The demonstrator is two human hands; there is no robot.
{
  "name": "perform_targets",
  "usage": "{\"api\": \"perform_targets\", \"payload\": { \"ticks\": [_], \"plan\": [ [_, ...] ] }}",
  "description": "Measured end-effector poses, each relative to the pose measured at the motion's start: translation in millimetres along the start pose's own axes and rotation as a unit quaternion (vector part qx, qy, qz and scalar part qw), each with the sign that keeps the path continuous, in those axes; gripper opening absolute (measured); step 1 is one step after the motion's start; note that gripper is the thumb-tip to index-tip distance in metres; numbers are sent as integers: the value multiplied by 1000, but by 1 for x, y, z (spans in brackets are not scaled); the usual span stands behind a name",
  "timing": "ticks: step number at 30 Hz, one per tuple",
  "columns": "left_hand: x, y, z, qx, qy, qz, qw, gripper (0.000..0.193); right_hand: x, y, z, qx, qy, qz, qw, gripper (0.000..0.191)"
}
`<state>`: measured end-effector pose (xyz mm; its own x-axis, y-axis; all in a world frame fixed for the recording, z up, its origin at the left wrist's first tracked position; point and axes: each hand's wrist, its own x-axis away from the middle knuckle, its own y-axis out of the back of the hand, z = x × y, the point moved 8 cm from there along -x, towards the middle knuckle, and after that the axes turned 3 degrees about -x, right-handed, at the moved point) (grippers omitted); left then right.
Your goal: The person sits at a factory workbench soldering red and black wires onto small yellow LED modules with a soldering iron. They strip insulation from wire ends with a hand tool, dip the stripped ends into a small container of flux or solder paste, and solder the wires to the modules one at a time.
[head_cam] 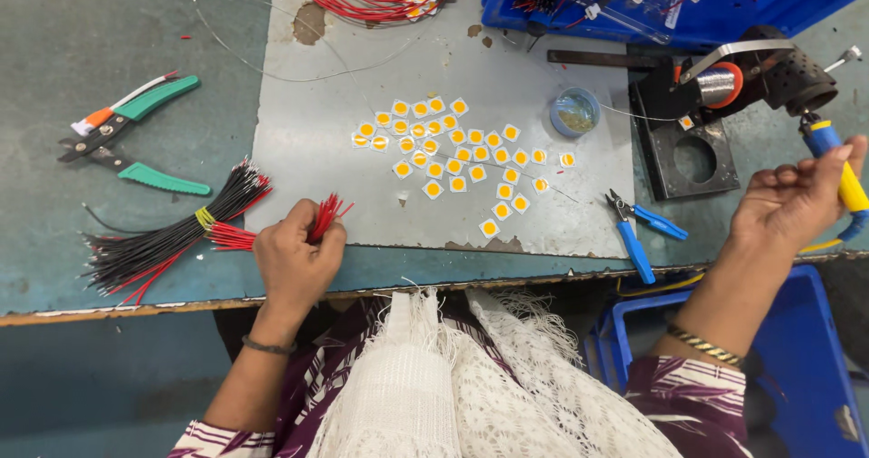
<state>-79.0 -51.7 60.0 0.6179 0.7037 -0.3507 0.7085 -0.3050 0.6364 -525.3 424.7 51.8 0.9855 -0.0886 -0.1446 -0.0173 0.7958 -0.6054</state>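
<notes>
The left hand's grip [297, 257] closes on a tuft of wires [324, 218] at the desk's [81, 23] near edge, with the banded wire bundle [172, 241] just to its left and the pliers [127, 132] behind that. The square chips [453, 155] lie on the metal sheet [507, 69] behind and right of this grip. The small cutters [638, 232] rest left of the right hand's grip [801, 200], which holds the soldering iron [837, 164], its stand [724, 96] behind.

Scuffed matt grey metal sheet [534, 78] on worn teal-painted tabletop [90, 33] — glossy red plastic-sheathed wires [321, 218], lacy white cloth shawl [471, 386].
</notes>
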Motion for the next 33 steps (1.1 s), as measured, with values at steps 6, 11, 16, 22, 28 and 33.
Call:
{"api": "perform_targets", "payload": {
  "ticks": [6, 11, 16, 22, 28, 33],
  "plan": [
    [-1, -2, -1, 2, -4, 1, 1000, 19, -4, -13, 11, 164, 90, -32, 982, 34],
    [1, -2, -3, 15, -7, -5, 1000, 22, 2, 44, 45, 192, 189, -125, 955, 22],
    [-1, -4, -9, 64, 2, -12, 998, 18, 67, 69, 62, 100, 283, -114, 947, 28],
    [-41, -21, -5, 17, -42, 37, 998, 14, 166, -76, -3, 149, 177, 169, 958, 60],
    [-64, -52, -23, -81, -123, 85, 985, 37, 240, -190, -83, 139, 26, 383, 913, 38],
    [-14, -71, -54, -33, -148, 212, 965, 35, 271, -202, -97, 246, 5, 443, 862, 43]
  ]
}}
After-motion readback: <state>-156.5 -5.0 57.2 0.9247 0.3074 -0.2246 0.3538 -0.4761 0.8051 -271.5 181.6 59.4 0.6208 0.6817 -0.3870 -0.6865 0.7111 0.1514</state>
